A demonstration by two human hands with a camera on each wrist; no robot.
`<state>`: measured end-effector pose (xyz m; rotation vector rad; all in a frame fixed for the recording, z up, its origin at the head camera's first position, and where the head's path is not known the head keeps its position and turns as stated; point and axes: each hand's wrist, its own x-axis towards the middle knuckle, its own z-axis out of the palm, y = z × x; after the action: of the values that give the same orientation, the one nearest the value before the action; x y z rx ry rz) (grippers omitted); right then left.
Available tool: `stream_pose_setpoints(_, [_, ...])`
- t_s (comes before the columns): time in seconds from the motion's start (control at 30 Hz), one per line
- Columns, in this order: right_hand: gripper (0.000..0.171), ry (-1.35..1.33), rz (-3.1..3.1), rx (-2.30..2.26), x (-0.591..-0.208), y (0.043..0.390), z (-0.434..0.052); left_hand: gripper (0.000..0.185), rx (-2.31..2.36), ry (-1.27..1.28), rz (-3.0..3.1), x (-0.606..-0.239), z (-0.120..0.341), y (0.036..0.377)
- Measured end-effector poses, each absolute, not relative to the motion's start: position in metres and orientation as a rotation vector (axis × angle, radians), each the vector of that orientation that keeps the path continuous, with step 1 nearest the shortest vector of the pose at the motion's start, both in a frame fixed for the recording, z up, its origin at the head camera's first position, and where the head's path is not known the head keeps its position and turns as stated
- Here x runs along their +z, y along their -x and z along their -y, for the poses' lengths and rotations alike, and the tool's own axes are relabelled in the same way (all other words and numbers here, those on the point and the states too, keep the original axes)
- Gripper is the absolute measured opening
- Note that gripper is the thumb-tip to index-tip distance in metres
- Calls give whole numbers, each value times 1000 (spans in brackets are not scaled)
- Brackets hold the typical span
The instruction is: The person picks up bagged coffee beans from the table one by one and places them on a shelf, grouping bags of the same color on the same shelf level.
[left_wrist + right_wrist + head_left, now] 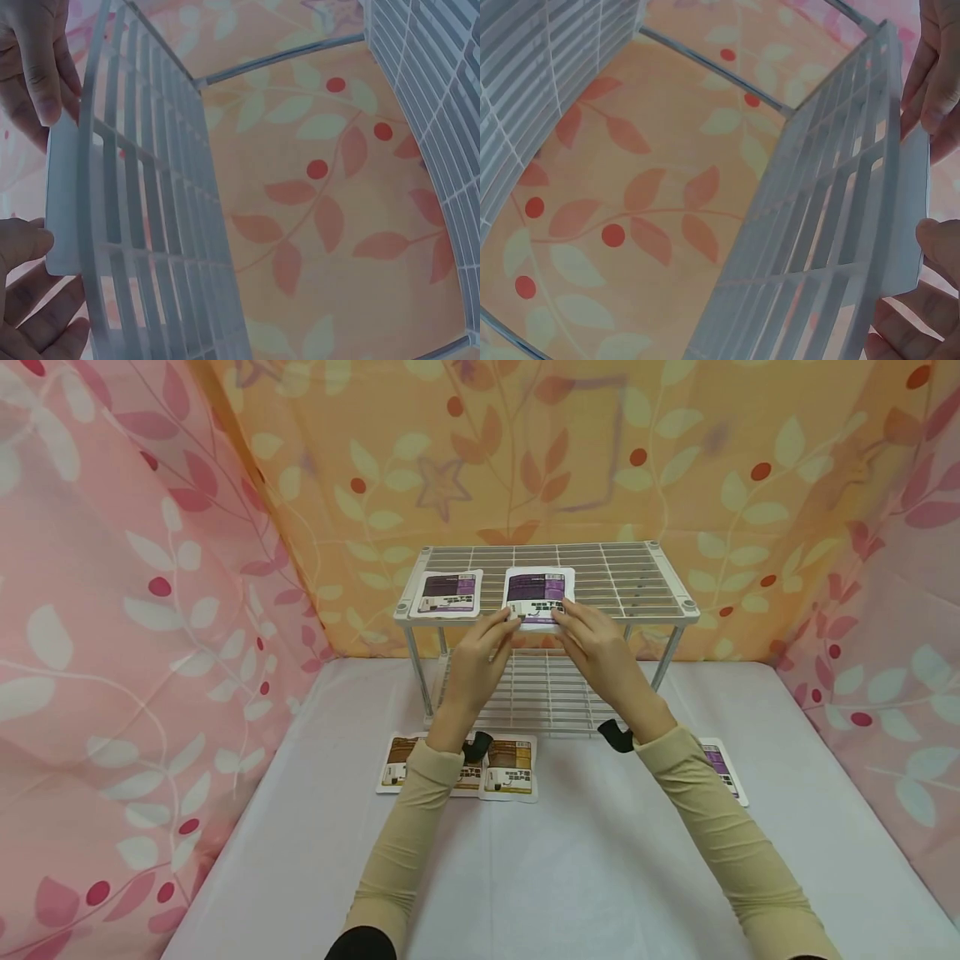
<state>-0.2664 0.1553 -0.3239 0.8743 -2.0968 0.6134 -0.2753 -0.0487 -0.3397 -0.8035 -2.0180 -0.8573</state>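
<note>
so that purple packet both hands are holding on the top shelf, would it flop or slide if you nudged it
The purple packet looks thin and flat, so probably light and slightly bendy. Its overhanging edge stays straight between the left hand and right hand, so likely not limp. Its film looks smooth, so it may slide on the wire shelf.

white wire two-tier rack [645,578]: white all over, thin parallel bars
flat purple-and-white pouch [538,596]: white border, dark purple panel, black print
second purple-and-white pouch [447,592]: same white and purple
brown-and-white pouches [512,768]: brown panels, white edges
surface [585,860]: plain pale lilac-white cloth
back curtain [525,452]: orange, cream and rust leaves, red dots
side curtains [112,610]: pink, white leaves
sleeves [712,810]: plain beige
</note>
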Motion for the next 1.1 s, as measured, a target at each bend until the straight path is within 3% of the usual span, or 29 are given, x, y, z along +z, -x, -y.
stream_pose_setpoints(1.1, [32,-755,2261,709,-316,288,-151,27,-425,727,2227,-312,47,290])
